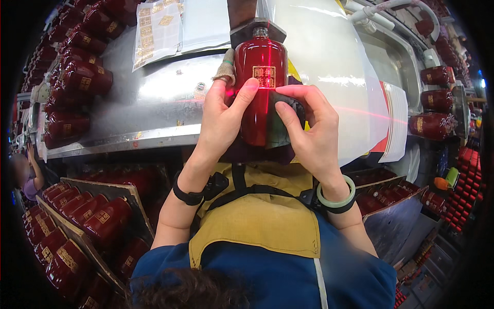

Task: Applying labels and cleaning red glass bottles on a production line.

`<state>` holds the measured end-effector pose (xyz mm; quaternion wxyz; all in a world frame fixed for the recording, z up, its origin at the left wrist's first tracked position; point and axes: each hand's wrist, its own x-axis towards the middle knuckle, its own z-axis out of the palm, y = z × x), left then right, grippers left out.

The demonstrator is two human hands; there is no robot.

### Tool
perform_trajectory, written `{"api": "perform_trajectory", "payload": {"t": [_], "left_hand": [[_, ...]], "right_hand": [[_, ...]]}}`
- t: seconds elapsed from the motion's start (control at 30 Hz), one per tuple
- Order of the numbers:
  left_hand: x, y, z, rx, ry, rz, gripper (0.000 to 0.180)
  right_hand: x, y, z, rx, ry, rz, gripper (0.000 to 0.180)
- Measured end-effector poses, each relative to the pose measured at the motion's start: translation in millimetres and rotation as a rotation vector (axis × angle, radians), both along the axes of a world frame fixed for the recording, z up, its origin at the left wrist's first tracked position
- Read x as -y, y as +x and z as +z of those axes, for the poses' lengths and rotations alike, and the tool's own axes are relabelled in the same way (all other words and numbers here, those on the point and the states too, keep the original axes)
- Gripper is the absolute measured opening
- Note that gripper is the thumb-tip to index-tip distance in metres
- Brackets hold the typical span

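A glossy dark red bottle (249, 110) lies in front of me, its short neck pointing away against a dark angled metal holder (275, 32). On its face is a square gold label (264, 75), with a red laser line along the lower edge. My left hand (225, 100) grips the bottle's left side; the thumb presses at the label's lower left corner, and one finger wears a cloth finger sleeve (225, 66). My right hand (311, 110) is curved at the bottle's right side, index fingertip on the label's lower right corner and thumb just below. Its other fingers are partly hidden.
Sheets of gold labels (159, 31) lie on the metal bench (170, 87). Many red bottles (85, 77) stand at the left, with more in wooden crates (108, 188) below. To the right are a translucent sheet (334, 67), a stack of white sheets (396, 123) and a metal sink (393, 56).
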<state>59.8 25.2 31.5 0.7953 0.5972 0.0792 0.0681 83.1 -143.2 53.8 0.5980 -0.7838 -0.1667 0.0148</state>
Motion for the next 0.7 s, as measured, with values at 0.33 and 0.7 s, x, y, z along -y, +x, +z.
{"api": "perform_trajectory", "payload": {"t": [0.33, 0.7], "left_hand": [[2.6, 0.1, -5.9, 0.024, -0.01, 0.061, 0.062], [16.0, -1.3, -9.2, 0.015, 0.135, 0.126, 0.062]], "right_hand": [[2.2, 3.4, 4.1, -0.005, 0.019, 0.02, 0.018], [-16.1, 66.4, 54.2, 0.614, -0.356, 0.393, 0.042]]}}
